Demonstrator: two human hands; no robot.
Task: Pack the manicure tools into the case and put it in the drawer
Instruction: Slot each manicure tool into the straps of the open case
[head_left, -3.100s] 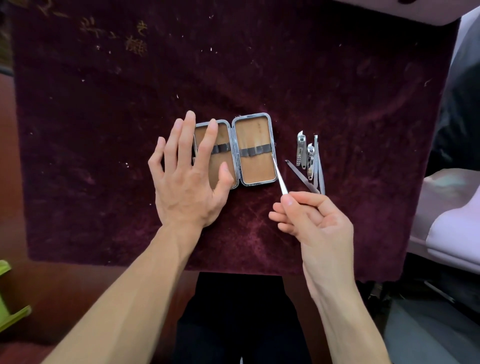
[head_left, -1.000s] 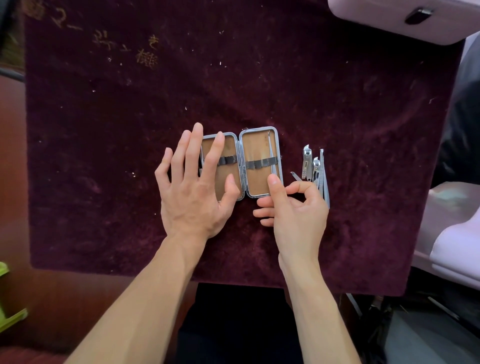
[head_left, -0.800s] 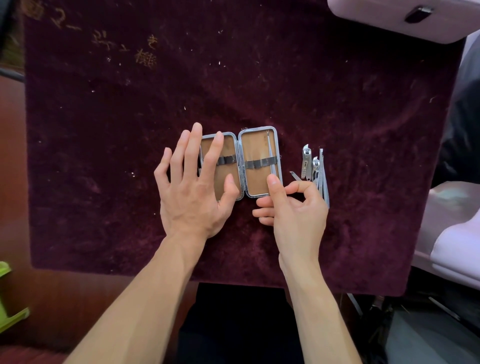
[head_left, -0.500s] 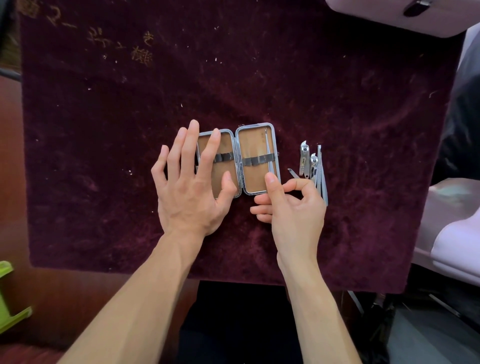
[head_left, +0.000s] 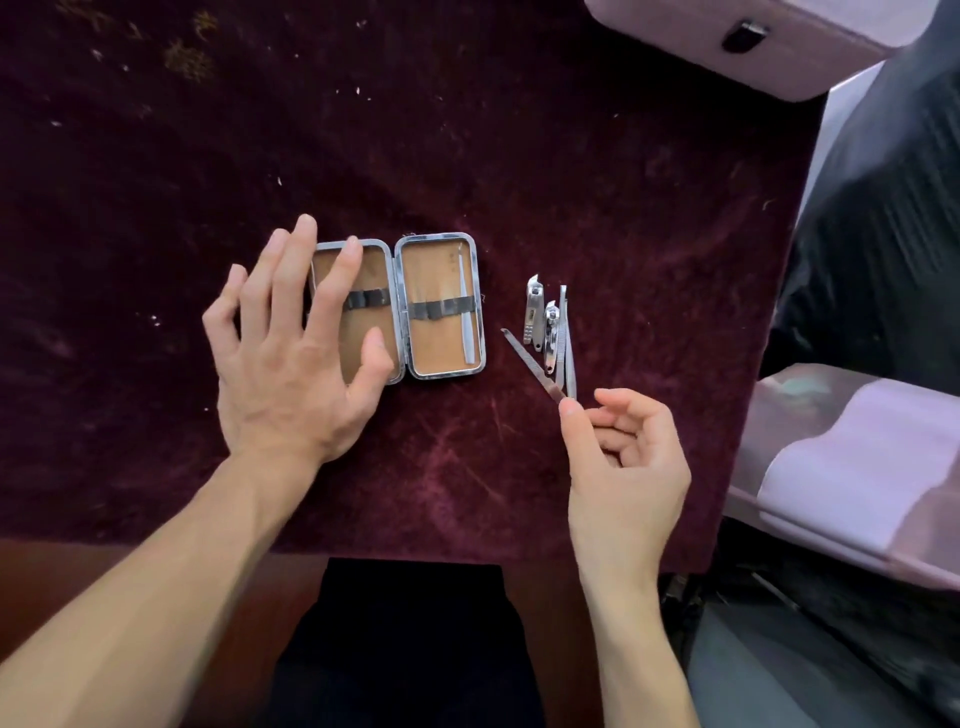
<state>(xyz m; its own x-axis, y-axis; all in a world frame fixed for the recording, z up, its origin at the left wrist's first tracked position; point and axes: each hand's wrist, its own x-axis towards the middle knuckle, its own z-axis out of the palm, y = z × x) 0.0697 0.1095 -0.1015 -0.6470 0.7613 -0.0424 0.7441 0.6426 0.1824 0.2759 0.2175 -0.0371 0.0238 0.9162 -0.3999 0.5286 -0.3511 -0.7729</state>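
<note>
The open case (head_left: 397, 306) is laid flat on the maroon cloth (head_left: 623, 182), with 1 slim tool (head_left: 466, 317) tucked under its right strap. The left hand (head_left: 291, 353) is spread over the left half. The right hand (head_left: 621, 457), fingers loosely parted, is placed at the near end of the nail file (head_left: 532, 366), beside the clippers (head_left: 543, 322) at right.

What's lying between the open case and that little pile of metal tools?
Nothing: in the head view, only bare dark red velvet cloth separates the open case from the pile of tools. The nail file at the pile's edge lies nearest the case.
</note>
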